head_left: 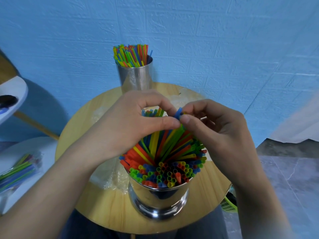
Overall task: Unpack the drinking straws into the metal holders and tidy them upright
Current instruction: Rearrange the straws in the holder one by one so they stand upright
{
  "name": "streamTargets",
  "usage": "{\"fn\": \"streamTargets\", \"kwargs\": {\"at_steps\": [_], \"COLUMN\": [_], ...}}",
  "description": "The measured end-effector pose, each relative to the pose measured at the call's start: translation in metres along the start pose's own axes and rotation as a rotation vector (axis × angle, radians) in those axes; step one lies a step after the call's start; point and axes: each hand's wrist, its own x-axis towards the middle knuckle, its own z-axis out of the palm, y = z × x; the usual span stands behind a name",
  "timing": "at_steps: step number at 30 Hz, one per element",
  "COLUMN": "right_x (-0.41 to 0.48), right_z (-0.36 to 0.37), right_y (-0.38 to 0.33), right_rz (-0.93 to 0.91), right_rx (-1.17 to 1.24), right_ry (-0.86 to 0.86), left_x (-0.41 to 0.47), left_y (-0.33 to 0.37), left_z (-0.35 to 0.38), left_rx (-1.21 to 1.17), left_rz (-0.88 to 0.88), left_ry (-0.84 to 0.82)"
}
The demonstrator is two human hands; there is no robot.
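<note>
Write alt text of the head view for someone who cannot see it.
Two hands work over a metal holder crammed with coloured straws on a round table: the left hand curls round leaning straws, the right hand pinches a blue straw. A second full holder stands behind; a straw packet lies at left.

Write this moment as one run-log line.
left hand: grips straws | right hand: pinches blue straw | near holder: straws splayed | far holder: filled

I can read no text, label, brand or number from here: the near holder (158,199), far holder (136,77) and straw packet (19,169) show none.
</note>
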Motion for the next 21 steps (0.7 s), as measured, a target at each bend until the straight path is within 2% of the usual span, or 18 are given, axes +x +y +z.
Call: {"fn": "streamTargets", "kwargs": {"at_steps": [6,14,18,21], "right_x": [-0.003,-0.003,-0.005,-0.007], "right_z": [-0.003,-0.002,-0.003,-0.007], "right_y": [-0.002,-0.015,-0.016,-0.008], "right_rz": [-0.012,-0.066,-0.057,-0.006], "right_rx": [0.006,0.036,0.065,0.03], "right_ry": [0.061,0.106,0.155,0.2], "left_x": [-0.001,-0.002,-0.001,0.001], "left_y": [-0.005,0.012,0.016,0.014], "left_z": [-0.007,0.005,-0.001,-0.013], "left_rx": [0.036,0.256,-0.002,-0.247], "left_rz": [-0.036,0.175,0.133,0.12], "left_ry": [0.017,0.097,0.102,0.291]}}
